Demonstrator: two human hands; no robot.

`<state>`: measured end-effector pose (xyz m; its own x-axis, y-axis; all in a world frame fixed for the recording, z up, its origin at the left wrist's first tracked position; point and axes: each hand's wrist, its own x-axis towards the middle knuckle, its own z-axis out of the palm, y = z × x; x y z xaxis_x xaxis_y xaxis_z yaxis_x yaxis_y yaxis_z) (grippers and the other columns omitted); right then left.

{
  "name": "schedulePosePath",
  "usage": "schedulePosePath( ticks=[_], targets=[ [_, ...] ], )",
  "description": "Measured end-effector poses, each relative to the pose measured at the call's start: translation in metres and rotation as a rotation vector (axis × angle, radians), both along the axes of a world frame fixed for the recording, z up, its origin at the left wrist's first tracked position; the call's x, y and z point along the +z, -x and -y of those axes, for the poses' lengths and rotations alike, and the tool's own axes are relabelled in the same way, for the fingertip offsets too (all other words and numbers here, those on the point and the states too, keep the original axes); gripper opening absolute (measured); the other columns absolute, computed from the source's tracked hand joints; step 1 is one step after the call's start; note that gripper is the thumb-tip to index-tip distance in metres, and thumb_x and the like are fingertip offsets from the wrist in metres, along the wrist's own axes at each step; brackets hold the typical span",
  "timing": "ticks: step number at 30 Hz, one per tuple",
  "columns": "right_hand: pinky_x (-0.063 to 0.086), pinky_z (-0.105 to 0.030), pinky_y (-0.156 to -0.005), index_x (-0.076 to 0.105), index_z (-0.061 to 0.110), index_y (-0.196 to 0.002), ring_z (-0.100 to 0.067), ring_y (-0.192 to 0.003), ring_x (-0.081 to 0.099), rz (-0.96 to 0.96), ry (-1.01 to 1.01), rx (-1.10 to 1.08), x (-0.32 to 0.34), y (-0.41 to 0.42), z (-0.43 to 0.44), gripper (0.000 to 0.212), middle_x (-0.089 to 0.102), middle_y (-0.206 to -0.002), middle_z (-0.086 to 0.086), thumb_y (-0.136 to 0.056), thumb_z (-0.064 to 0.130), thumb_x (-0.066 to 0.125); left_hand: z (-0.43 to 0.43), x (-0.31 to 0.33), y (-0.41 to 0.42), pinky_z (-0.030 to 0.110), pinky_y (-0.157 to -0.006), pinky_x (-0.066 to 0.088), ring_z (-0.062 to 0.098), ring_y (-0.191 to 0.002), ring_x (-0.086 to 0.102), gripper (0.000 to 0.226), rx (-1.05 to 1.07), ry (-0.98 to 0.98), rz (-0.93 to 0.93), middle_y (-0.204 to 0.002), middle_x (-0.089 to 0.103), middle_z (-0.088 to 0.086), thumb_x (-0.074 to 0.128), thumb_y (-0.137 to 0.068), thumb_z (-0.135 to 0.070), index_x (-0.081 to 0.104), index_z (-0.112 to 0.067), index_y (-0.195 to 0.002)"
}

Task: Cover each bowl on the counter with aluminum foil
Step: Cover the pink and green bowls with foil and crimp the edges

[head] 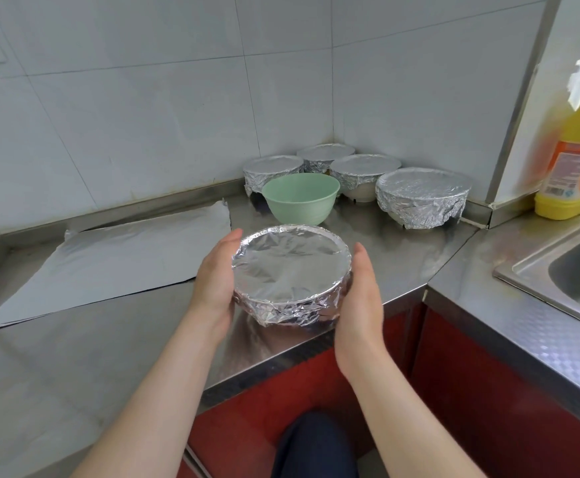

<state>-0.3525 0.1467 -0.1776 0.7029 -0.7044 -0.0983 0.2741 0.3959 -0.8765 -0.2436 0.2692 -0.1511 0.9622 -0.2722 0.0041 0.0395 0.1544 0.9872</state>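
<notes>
**Item:** foil-wrapped bowl [292,270], at the near edge of the counter [406,257]. It is held between the left hand [212,274] and right hand [361,291], each cupped round one side.

**Handling:** judged light and rigid beneath. The foil skin is thin, easily dented or torn, and somewhat slippery. Hold is best taken low on the sides, off the taut top.

**Adjacent:** green bowl [300,198], just beyond, uncovered; foil sheets [109,257] laid at left.

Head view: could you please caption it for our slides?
Left hand and right hand hold a foil-covered bowl; green bowl is uncovered.
</notes>
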Motion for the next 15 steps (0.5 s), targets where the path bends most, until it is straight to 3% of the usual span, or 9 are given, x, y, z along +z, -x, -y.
schedulePosePath(
  ticks=[4, 8, 12, 14, 15],
  targets=[
    [0.032, -0.034, -0.114, 0.041, 0.033, -0.144, -0.004, -0.133, 0.040, 0.000, 0.027, -0.049, 0.007, -0.006, -0.004, 0.044, 0.044, -0.144, 0.017, -0.101, 0.039, 0.036, 0.006, -0.014, -0.005, 0.049, -0.104, 0.043, 0.023, -0.116, 0.061, 0.036, 0.058, 0.006, 0.020, -0.122, 0.067, 0.001, 0.060, -0.084, -0.041, 0.069, -0.025, -0.115],
    [0.038, -0.043, -0.111, 0.054, 0.026, -0.135, -0.013, -0.126, 0.051, -0.064, 0.003, -0.059, 0.007, -0.014, -0.004, 0.055, 0.057, -0.135, 0.009, -0.088, 0.050, 0.040, 0.009, -0.017, -0.003, 0.050, -0.105, 0.042, 0.023, -0.119, 0.059, 0.033, 0.107, 0.002, 0.029, -0.123, 0.066, -0.003, 0.057, -0.081, -0.045, 0.069, -0.036, -0.111],
    [0.041, -0.042, -0.107, 0.062, 0.027, -0.120, -0.015, -0.120, 0.055, -0.090, 0.017, -0.023, 0.009, -0.012, 0.006, 0.038, 0.061, -0.127, 0.008, -0.093, 0.045, 0.042, 0.011, -0.010, 0.001, 0.047, -0.107, 0.040, 0.018, -0.120, 0.057, 0.034, 0.085, -0.014, 0.067, -0.127, 0.063, -0.005, 0.056, -0.082, -0.042, 0.068, -0.035, -0.113],
    [0.039, -0.041, -0.109, 0.061, 0.031, -0.123, -0.012, -0.123, 0.053, -0.082, 0.033, -0.013, 0.013, -0.010, 0.014, 0.044, 0.059, -0.131, 0.011, -0.087, 0.051, 0.047, 0.008, -0.003, 0.013, 0.040, -0.111, 0.036, 0.010, -0.125, 0.051, 0.034, 0.120, -0.077, 0.196, -0.135, 0.056, -0.007, 0.053, -0.091, -0.035, 0.063, -0.030, -0.123],
    [0.038, -0.036, -0.109, 0.057, 0.033, -0.129, -0.009, -0.125, 0.051, -0.065, 0.051, -0.021, 0.014, -0.008, 0.018, 0.046, 0.057, -0.134, 0.012, -0.087, 0.050, 0.048, 0.004, 0.002, 0.023, 0.035, -0.112, 0.035, 0.006, -0.127, 0.047, 0.034, 0.154, -0.144, 0.345, -0.138, 0.053, -0.009, 0.052, -0.093, -0.035, 0.061, -0.030, -0.125]
  ],
)
